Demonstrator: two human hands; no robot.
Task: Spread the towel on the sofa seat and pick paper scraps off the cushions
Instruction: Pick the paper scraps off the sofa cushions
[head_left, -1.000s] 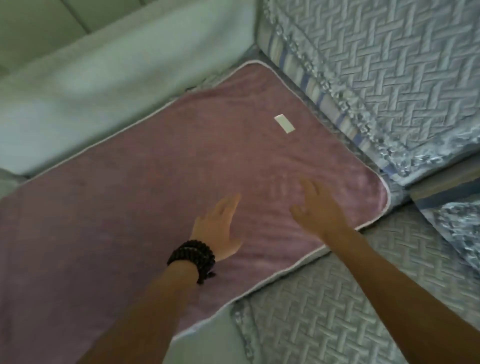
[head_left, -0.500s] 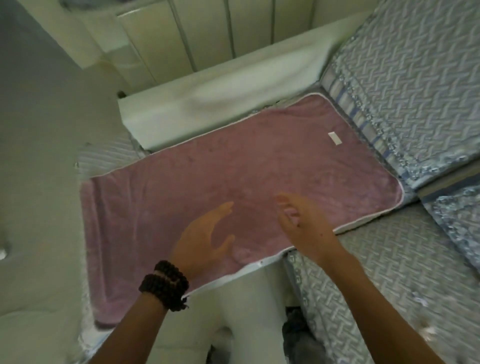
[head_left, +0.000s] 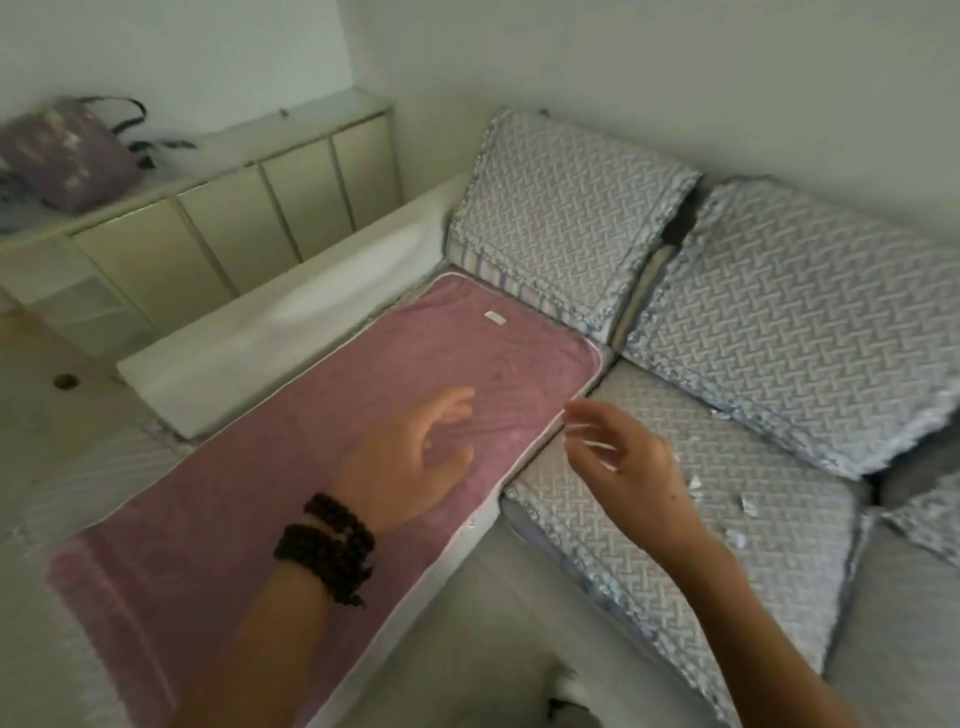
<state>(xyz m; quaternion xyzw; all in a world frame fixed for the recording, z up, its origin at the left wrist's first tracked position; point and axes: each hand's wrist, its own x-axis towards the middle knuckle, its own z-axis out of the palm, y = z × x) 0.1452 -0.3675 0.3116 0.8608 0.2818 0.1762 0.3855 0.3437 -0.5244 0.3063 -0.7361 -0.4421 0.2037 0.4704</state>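
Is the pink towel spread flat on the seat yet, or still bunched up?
Spread. The towel lies flat over the sofa seat, its white edge showing down the near side and round the far corner. Near end is blurred.

The towel (head_left: 291, 493) lies on the sofa seat; right of it, paper scraps (head_left: 743, 506) dot the next cushion (head_left: 649, 519)
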